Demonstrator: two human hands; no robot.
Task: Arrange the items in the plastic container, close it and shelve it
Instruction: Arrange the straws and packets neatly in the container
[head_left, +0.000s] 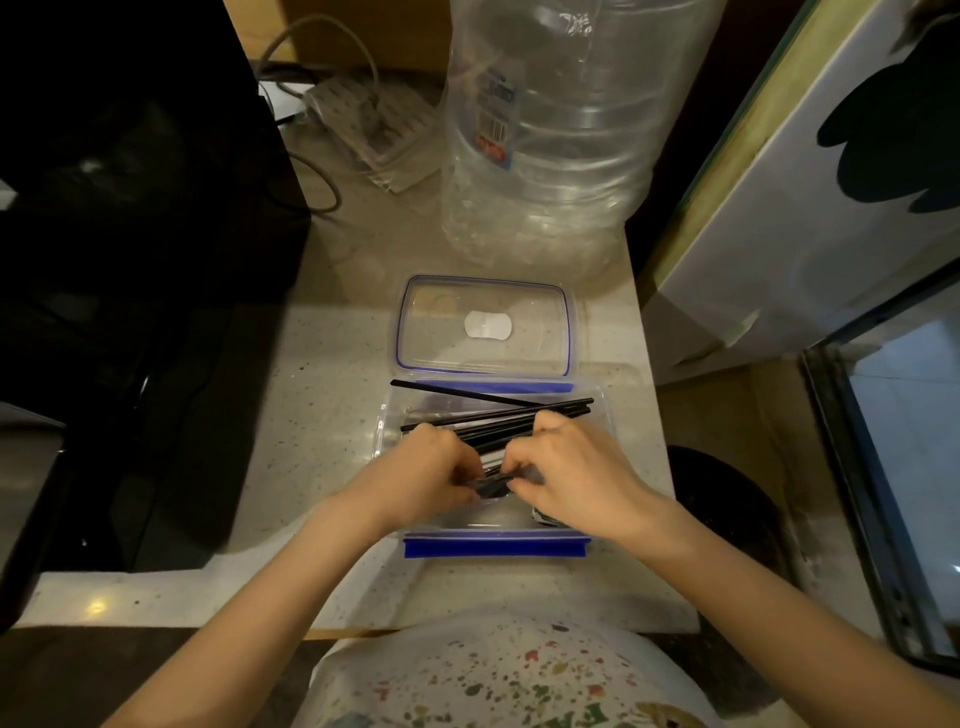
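Observation:
A clear plastic container (602, 415) with blue clips (496, 546) sits open on the speckled counter (322, 374). Its clear lid (485, 325), edged in blue, lies flat just behind it. Several long black straws (498, 408) lie across the container, one sticking out over the back left rim. My left hand (426, 470) and my right hand (576, 473) are both inside the container, fingers pinched together on a small dark packet (491, 486) between them. More dark items lie under my right hand, mostly hidden.
A big clear water bottle (561, 130) stands right behind the lid. A black appliance (135, 234) fills the left side, with cables and a power strip (363, 119) at the back. A white panel (810, 208) and a glass tank (904, 467) stand to the right.

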